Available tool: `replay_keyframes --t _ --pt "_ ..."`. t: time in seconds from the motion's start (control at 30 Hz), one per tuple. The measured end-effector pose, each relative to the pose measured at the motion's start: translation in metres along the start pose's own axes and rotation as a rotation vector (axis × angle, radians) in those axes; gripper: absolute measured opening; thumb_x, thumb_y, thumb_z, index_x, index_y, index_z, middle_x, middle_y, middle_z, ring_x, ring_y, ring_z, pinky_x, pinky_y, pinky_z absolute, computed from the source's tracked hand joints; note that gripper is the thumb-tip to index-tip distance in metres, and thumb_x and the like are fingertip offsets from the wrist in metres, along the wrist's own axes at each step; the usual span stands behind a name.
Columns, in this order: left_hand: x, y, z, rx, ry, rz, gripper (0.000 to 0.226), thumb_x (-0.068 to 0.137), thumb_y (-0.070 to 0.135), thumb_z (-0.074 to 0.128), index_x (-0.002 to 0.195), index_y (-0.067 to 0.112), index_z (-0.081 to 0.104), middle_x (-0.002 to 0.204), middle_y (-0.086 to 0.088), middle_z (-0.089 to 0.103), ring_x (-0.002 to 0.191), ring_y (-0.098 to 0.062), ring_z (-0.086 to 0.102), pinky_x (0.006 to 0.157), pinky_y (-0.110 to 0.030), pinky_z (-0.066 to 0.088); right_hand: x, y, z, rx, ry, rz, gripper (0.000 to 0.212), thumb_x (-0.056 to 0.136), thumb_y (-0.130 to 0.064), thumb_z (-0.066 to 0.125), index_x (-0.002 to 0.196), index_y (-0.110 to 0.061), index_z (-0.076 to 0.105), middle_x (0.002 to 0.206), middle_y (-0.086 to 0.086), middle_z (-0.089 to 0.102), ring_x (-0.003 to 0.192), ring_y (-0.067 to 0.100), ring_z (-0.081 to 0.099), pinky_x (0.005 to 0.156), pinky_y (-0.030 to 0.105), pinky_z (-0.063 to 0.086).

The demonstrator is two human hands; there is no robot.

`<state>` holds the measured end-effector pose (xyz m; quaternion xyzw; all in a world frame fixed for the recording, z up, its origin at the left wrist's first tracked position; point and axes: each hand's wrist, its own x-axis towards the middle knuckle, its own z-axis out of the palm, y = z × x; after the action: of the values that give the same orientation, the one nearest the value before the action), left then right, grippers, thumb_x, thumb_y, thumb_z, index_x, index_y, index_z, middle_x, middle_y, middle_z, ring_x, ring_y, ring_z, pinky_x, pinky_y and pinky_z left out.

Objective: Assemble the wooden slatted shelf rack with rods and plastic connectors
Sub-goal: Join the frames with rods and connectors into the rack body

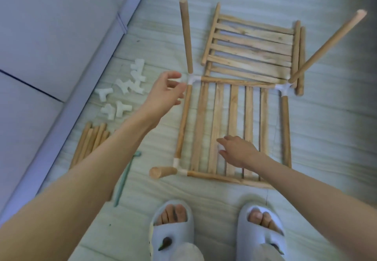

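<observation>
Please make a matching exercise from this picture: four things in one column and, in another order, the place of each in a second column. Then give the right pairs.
Things
1. loose connectors
2. spare rods
3. second slatted panel
4. right hand

Places
A. on the floor beyond the framed shelf
B. over the slats of the framed shelf
C. in a bundle partly hidden by the left forearm
D. scattered on the floor beside the sofa edge

Pairs: 1-D, 2-C, 3-A, 4-B
</observation>
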<state>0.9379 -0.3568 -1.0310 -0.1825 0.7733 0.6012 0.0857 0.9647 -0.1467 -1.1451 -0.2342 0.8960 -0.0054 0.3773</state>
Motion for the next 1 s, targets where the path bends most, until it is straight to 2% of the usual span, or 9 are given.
replay_keyframes --t 0.17,0.23,0.33,0.43,0.53,0.63,0.77,0.83,1.0 --pt "0.089 0.008 0.023 0.122 0.084 0.086 0.068 0.087 0.032 0.064 0.141 0.015 0.027 0.14 -0.004 0.037 0.125 -0.015 0.04 0.096 -0.024 0.036 0.048 0.031 -0.023 0.009 0.069 0.044 0.059 0.1 -0.036 0.035 0.15 -0.024 0.006 0.158 0.007 -0.002 0.144 0.03 0.005 0.111 0.049 0.027" --pt "0.116 0.018 0.032 -0.001 0.154 0.154 0.059 0.085 0.031 0.067 0.132 0.013 0.035 0.129 -0.004 0.047 0.119 -0.013 0.046 0.101 -0.026 0.039 0.065 0.038 -0.028 0.033 0.099 0.084 0.064 0.098 -0.04 0.036 0.15 -0.027 0.0 0.157 0.006 -0.012 0.145 0.03 -0.007 0.115 0.051 0.017" --pt "0.151 0.03 0.044 -0.129 0.309 0.188 0.03 0.086 0.038 0.065 0.095 0.014 0.05 0.086 0.004 0.056 0.081 -0.006 0.057 0.078 -0.022 0.046 0.081 0.042 -0.023 0.067 0.092 0.106 0.076 0.095 -0.051 0.037 0.148 -0.028 -0.012 0.155 0.009 -0.023 0.142 0.033 -0.02 0.116 0.049 0.006" --pt "0.175 0.032 0.051 -0.229 0.359 0.135 0.041 0.092 0.043 0.051 0.069 0.012 0.04 0.06 -0.004 0.04 0.056 -0.015 0.044 0.06 -0.019 0.039 0.087 0.045 -0.013 0.07 0.142 0.091 0.082 0.092 -0.059 0.035 0.148 -0.026 -0.016 0.154 0.01 -0.025 0.14 0.035 -0.024 0.117 0.043 0.002" --pt "0.184 0.028 0.054 -0.246 0.432 0.165 0.036 0.095 0.025 0.046 0.063 0.011 0.038 0.053 -0.006 0.033 0.051 -0.018 0.036 0.052 -0.021 0.037 0.088 0.049 -0.012 0.051 0.161 0.069 0.083 0.091 -0.061 0.034 0.148 -0.027 -0.016 0.153 0.01 -0.026 0.14 0.035 -0.025 0.116 0.042 -0.005" --pt "0.188 0.022 0.049 -0.272 0.34 0.184 0.044 0.088 0.009 0.046 0.046 0.015 0.035 0.038 0.004 0.033 0.039 -0.012 0.035 0.052 -0.026 0.038 0.087 0.052 -0.008 0.053 0.155 0.056 0.084 0.09 -0.063 0.033 0.147 -0.028 -0.017 0.152 0.01 -0.028 0.139 0.034 -0.027 0.115 0.04 -0.01" --pt "0.192 0.023 0.043 -0.281 0.199 0.183 0.057 0.084 0.003 0.046 0.034 0.025 0.033 0.036 0.007 0.029 0.035 -0.011 0.03 0.05 -0.026 0.034 0.088 0.053 -0.007 0.075 0.159 0.05 0.084 0.09 -0.064 0.032 0.146 -0.028 -0.018 0.151 0.01 -0.03 0.137 0.034 -0.03 0.115 0.04 -0.008" --pt "0.19 0.024 0.05 -0.277 0.293 0.192 0.045 0.086 0.006 0.046 0.044 0.013 0.033 0.041 0.0 0.029 0.039 -0.015 0.031 0.05 -0.027 0.033 0.089 0.052 -0.007 0.064 0.163 0.051 0.083 0.09 -0.063 0.032 0.147 -0.027 -0.017 0.152 0.012 -0.028 0.138 0.035 -0.029 0.115 0.041 -0.007" --pt "0.192 0.03 0.074 -0.28 0.603 0.19 0.048 0.093 0.018 0.046 0.052 0.019 0.022 0.05 0.003 0.023 0.053 -0.018 0.024 0.055 -0.033 0.027 0.092 0.047 -0.01 0.039 0.16 0.078 0.083 0.091 -0.062 0.033 0.147 -0.027 -0.016 0.152 0.014 -0.027 0.139 0.037 -0.026 0.116 0.041 -0.007"
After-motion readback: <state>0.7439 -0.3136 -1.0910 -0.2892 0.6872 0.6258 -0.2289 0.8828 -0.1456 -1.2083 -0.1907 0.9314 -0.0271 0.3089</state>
